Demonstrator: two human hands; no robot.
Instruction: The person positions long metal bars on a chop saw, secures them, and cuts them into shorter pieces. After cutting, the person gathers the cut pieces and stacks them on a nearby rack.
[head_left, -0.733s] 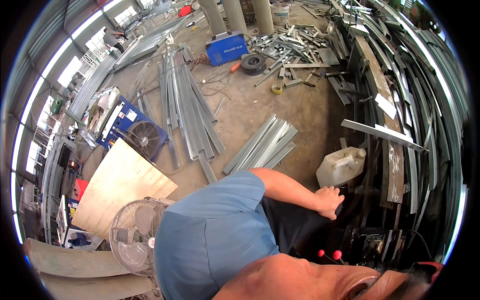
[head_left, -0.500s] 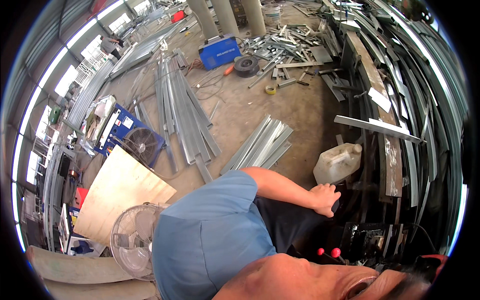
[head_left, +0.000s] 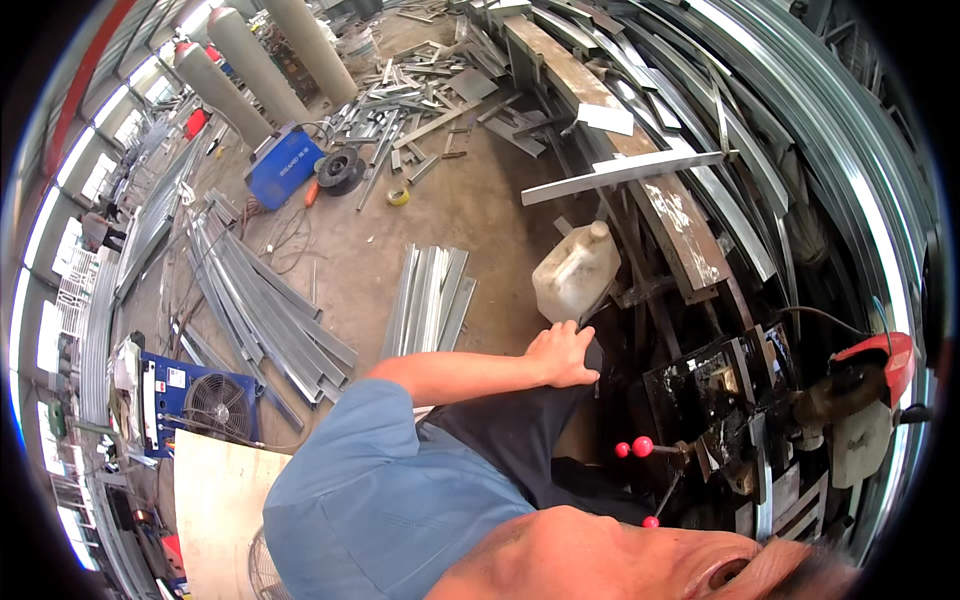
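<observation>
My left hand [head_left: 563, 355] rests on the knee of my dark trousers [head_left: 500, 425], with fingers bent loosely over it and nothing held. The arm reaches out from a blue short sleeve. Just beyond the fingers stands a dirty white plastic jug [head_left: 578, 270] with a handle and cap. To the right of my knee is a dark, greasy machine [head_left: 700, 390]. Its levers end in red ball knobs [head_left: 642, 446], apart from my hand. A red guard [head_left: 885, 358] is at the machine's far right. My right hand is out of sight.
Metal profiles [head_left: 430, 300] lie on the floor, with a longer pile [head_left: 265, 310] further left. A steel rack with long bars [head_left: 660, 215] lines the right. Also around are a blue case [head_left: 285, 168], wire spool [head_left: 342, 172], tape roll [head_left: 398, 197], gas cylinders [head_left: 255, 65] and plywood [head_left: 220, 500].
The view has swung right, so floor things sit further left and more of the machine, its levers and red guard shows. My left hand stays on my knee.
</observation>
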